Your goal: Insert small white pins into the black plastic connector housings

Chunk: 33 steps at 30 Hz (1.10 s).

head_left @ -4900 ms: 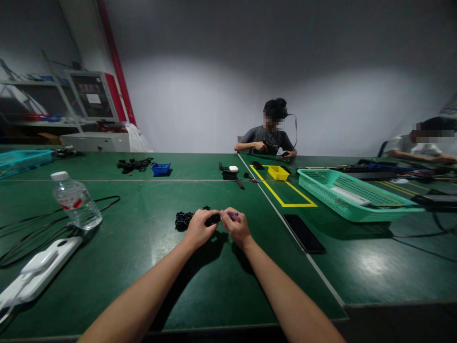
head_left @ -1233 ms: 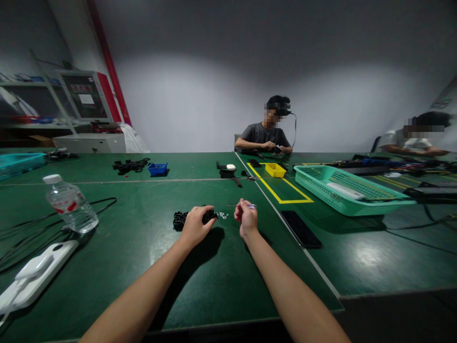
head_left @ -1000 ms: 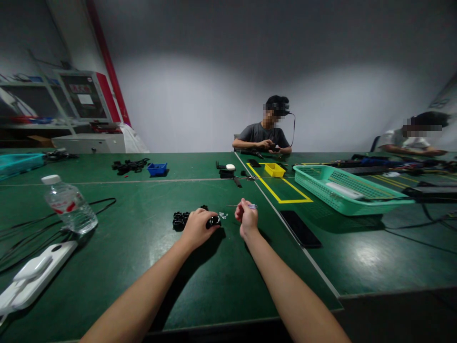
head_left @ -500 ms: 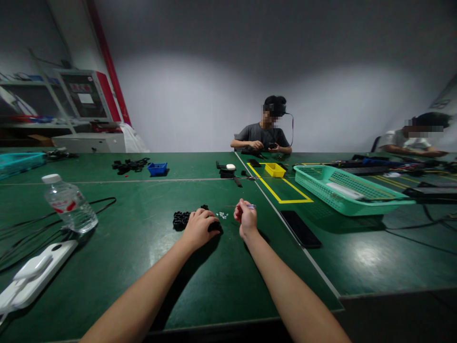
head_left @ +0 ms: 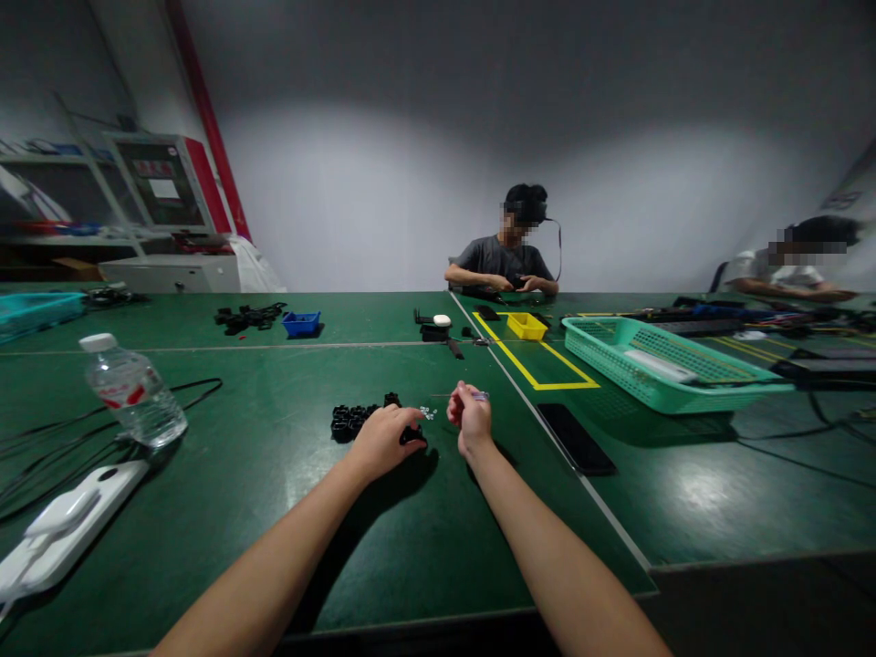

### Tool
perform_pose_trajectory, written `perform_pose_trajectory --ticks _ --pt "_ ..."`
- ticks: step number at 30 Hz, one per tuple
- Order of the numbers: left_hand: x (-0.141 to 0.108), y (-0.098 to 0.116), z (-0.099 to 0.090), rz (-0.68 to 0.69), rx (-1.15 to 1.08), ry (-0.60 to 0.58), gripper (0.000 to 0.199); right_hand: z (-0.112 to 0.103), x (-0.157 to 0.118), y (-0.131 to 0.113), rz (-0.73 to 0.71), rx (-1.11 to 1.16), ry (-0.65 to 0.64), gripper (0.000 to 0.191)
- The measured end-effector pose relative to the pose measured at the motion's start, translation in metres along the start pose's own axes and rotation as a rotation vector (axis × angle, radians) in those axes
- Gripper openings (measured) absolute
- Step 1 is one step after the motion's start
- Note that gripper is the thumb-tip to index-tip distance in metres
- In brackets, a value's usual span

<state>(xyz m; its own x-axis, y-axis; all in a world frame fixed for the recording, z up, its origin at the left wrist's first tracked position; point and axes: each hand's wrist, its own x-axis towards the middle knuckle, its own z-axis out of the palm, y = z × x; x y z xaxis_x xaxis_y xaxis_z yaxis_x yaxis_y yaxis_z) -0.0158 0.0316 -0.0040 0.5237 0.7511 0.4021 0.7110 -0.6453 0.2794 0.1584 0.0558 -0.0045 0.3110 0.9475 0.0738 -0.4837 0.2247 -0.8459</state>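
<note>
My left hand (head_left: 384,440) is closed round a small black plastic part (head_left: 411,434), mostly hidden by the fingers. Several similar black plastic blocks (head_left: 349,420) stand in a group on the table just left of that hand. To the right of its fingertips lies a scatter of tiny pale pieces (head_left: 429,413), too small to name. My right hand (head_left: 471,422) is closed on a thin screwdriver (head_left: 482,397), its slim shaft pointing left toward those pieces. A gap separates the shaft from the black part.
A phone (head_left: 576,439) and a green basket (head_left: 677,392) are to the right. Left stand a water bottle (head_left: 137,392) and a white power strip (head_left: 102,511) with cables. Farther back are a blue bin (head_left: 302,324) and a yellow bin (head_left: 526,327). Two people sit across the table.
My left hand has shifted slightly and its fingers have drawn in round the black part, uncovering more of a block behind it. My right hand with the screwdriver is nearly still.
</note>
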Motion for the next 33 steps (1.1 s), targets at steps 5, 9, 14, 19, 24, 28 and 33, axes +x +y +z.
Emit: perform_pose_trajectory --ticks 5,9,14,19,24,28,33 --pt "-0.0008 0.0 -0.0014 -0.024 0.052 -0.05 0.032 0.0001 -0.001 -0.0009 0.006 -0.016 -0.005 0.038" --pt "-0.0012 -0.0015 -0.0024 -0.025 0.075 -0.066 0.029 -0.0006 -0.001 -0.0002 0.005 -0.029 -0.017 0.038" --pt "-0.0015 -0.0035 -0.0031 -0.042 0.055 -0.071 0.027 -0.0016 -0.0002 0.0013 -0.002 -0.039 -0.028 0.036" --pt "-0.0011 -0.0031 -0.0047 -0.079 0.069 -0.088 0.028 -0.0015 -0.0007 0.0005 0.001 -0.045 -0.04 0.038" --pt "-0.0011 0.0007 -0.0081 -0.101 0.111 -0.082 0.027 -0.0006 -0.0013 -0.0007 0.002 -0.037 -0.034 0.037" --pt "-0.0016 0.0015 -0.0094 -0.156 0.193 -0.049 0.032 -0.0007 -0.0011 -0.0002 -0.01 -0.039 -0.038 0.037" --pt "-0.0013 -0.002 -0.0099 -0.201 0.286 -0.037 0.038 -0.0016 -0.0002 0.0008 -0.013 -0.054 -0.04 0.036"
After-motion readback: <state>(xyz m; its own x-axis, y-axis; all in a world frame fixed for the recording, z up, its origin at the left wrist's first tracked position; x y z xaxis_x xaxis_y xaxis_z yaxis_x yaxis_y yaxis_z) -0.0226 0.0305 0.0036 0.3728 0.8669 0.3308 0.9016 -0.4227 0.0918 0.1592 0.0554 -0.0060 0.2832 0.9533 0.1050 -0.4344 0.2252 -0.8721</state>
